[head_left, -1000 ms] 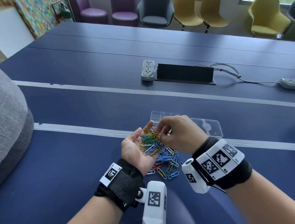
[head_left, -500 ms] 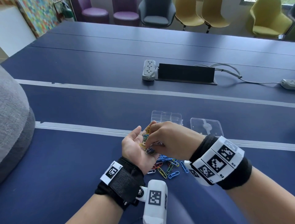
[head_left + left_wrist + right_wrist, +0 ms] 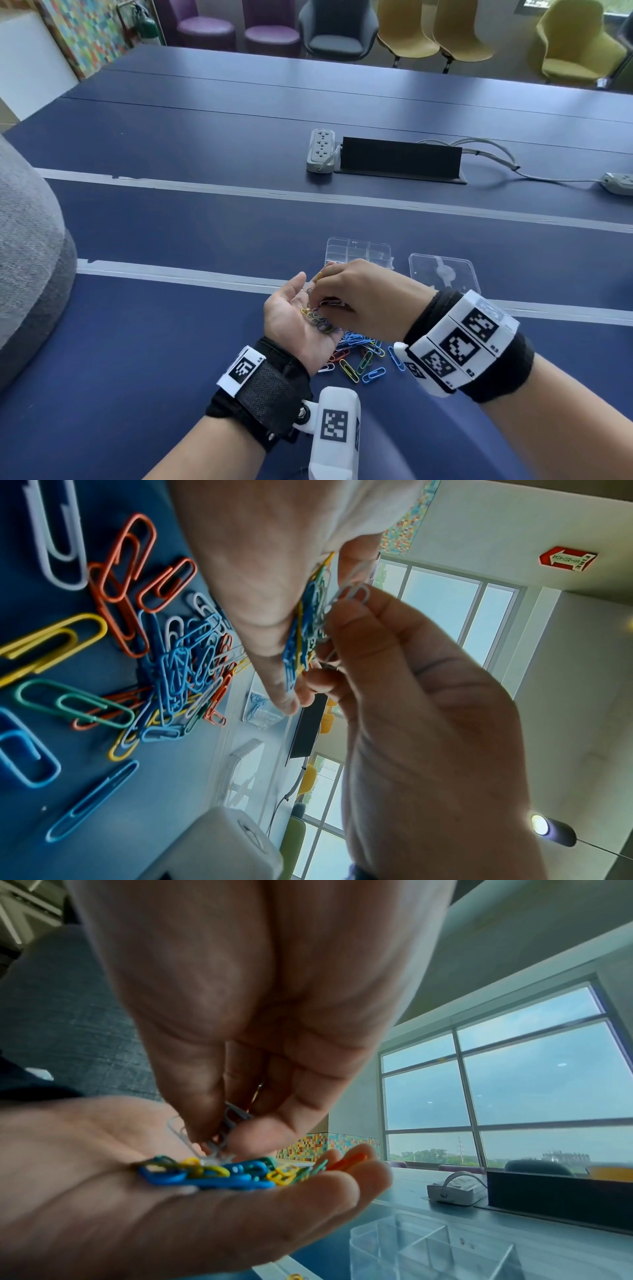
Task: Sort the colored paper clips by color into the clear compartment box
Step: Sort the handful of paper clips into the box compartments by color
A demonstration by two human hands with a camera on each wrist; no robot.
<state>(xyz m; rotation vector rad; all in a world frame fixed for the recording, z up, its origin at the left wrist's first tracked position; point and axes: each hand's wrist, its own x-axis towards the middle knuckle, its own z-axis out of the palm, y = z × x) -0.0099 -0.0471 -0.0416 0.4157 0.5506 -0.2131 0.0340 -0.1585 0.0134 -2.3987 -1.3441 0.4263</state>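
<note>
My left hand lies palm up above the table, its fingers nearly straight, carrying several mixed coloured paper clips. My right hand reaches down into that palm and pinches a few white paper clips between thumb and fingertips. Under both hands a loose pile of clips lies on the blue table. The clear compartment box stands just beyond the hands, with a few blue clips showing in it in the left wrist view. Its clear lid lies to its right.
A grey power strip and a black cable box sit farther back, with cables running to a second strip. A grey cushion bulges in at the left edge. Chairs stand beyond the table.
My right hand has dropped from near the left fingertips down into the left palm. The left hand has stayed in place, carrying its clips.
</note>
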